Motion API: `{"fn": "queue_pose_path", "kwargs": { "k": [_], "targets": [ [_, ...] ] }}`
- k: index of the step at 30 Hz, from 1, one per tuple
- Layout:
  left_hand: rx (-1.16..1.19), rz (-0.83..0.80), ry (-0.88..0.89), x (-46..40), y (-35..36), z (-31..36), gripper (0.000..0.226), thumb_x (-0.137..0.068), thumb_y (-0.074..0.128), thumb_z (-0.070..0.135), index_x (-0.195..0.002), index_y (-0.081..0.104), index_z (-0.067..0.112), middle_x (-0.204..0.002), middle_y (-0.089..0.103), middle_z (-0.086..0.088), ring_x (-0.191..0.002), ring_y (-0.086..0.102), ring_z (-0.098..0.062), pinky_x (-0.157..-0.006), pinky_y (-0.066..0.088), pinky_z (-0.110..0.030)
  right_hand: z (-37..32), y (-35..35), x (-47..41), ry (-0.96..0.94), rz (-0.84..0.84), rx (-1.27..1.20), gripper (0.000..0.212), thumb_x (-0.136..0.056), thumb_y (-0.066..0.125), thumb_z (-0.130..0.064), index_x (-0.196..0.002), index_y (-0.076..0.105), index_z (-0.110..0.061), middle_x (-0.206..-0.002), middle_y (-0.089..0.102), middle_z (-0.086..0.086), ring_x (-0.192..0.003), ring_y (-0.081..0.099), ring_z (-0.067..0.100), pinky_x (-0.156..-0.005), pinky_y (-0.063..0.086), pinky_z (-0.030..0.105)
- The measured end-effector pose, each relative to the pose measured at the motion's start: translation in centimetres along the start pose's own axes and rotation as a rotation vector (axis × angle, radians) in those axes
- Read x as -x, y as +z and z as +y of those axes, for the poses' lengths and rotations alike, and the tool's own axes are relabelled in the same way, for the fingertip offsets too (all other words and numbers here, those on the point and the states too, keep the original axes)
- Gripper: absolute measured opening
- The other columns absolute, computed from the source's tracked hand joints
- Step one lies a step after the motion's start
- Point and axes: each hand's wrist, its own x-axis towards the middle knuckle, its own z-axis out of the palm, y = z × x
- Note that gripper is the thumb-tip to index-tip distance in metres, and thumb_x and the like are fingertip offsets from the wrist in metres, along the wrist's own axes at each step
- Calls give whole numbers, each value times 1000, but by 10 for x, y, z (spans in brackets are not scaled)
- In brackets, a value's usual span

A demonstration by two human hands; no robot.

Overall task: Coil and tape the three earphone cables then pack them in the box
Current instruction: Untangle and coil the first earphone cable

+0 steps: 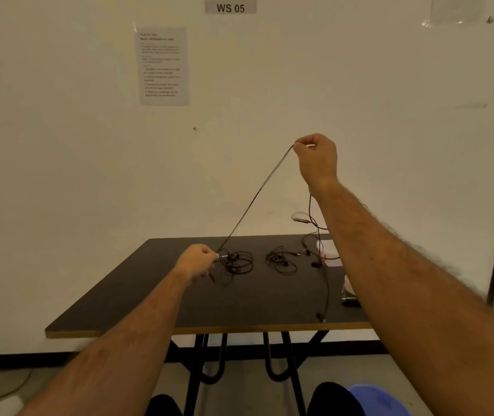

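While one earphone cable [254,196] is drawn taut between the two hands, the straightening that comes before coiling appears to be the step in hand. The cable is pinched near one end by the right hand [316,159], which is raised well above the dark table [155,298], and its other end is pinched by the left hand [199,261] just above the tabletop. From the right hand a further length of the same cable, with what looks like an inline remote, is seen hanging down past the wrist toward the table; the earbuds on it dangle near the front edge.

Two more earphone cables are seen lying loose and untaped on the table: a tangled one [238,264] just beside the left hand, and a second tangle [281,261] near the middle. A white thing with red marks [328,253], partly hidden by the right forearm, is seen at the far right of the table; whether it is the tape or the box cannot be told.

No cable is judged to be coiled yet, so the task is at its start. For the next move, the stretched length would need to be gathered into even loops around the fingers of one hand, with the hanging end kept clear of the tangle beneath the left hand so that the two are not caught together.
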Motion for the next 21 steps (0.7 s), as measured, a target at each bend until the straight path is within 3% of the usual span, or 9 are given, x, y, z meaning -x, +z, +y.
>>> {"fn": "queue_pose_path", "kwargs": {
  "k": [2,4,6,8,10,13,16,18,21],
  "targets": [
    [50,-114,6,4,5,-2,13,-98,55,18,-98,65,9,-80,65,-3,-63,58,-13,-59,42,-28,-4,1,2,15,-179,33,7,-90,61,-13,-84,63,-17,-70,56,-4,-47,42,6,-42,33,19],
    [65,-205,22,9,5,4,16,-98,56,17,-111,62,9,-95,67,-2,-79,62,-14,-69,44,-31,-9,2,6,51,-374,62,9,-91,60,-12,-83,61,-15,-65,50,0,-44,36,9,-41,26,20],
    [64,-258,78,12,4,19,35,-95,57,10,-130,52,10,-121,58,-3,-102,56,-15,-83,41,-31,-13,3,11,60,-467,75,8,-93,57,-10,-86,61,-13,-64,48,2,-44,35,10,-43,28,22],
    [154,-213,191,16,2,42,45,-94,52,5,-138,46,14,-133,52,-5,-107,54,-15,-88,42,-30,-16,6,16,61,-521,83,8,-94,56,-9,-87,61,-12,-63,50,3,-44,39,11,-43,34,23],
    [322,-64,309,23,-1,72,36,-96,47,6,-131,53,15,-126,61,-4,-101,61,-12,-86,49,-33,-18,8,22,58,-574,106,9,-94,56,-9,-88,61,-12,-64,51,4,-44,41,11,-43,39,24],
    [511,163,419,36,-4,114,22,-98,47,11,-112,63,16,-96,69,0,-83,65,-12,-72,54,-30,-20,10,29,46,-536,157,6,-95,55,-9,-94,61,-10,-67,52,6,-46,41,10,-43,40,23],
    [459,170,470,44,0,136,21,-97,56,21,-113,67,16,-100,68,4,-90,68,-13,-75,58,-34,-26,8,34,39,-567,146,6,-95,56,-10,-92,62,-12,-65,52,3,-44,40,9,-41,38,23],
    [483,174,461,48,1,140,15,-95,59,23,-105,70,19,-97,71,3,-91,69,-16,-77,59,-38,-32,4,40,12,-645,141,6,-93,58,-8,-91,62,-11,-60,51,1,-42,41,9,-42,39,24],
    [626,226,441,53,-1,135,3,-93,64,16,-93,66,19,-92,70,-5,-84,71,-18,-71,60,-33,-33,-9,51,0,-648,96,6,-92,58,-3,-95,59,-9,-59,53,4,-44,50,12,-50,55,32]
  ]
}}
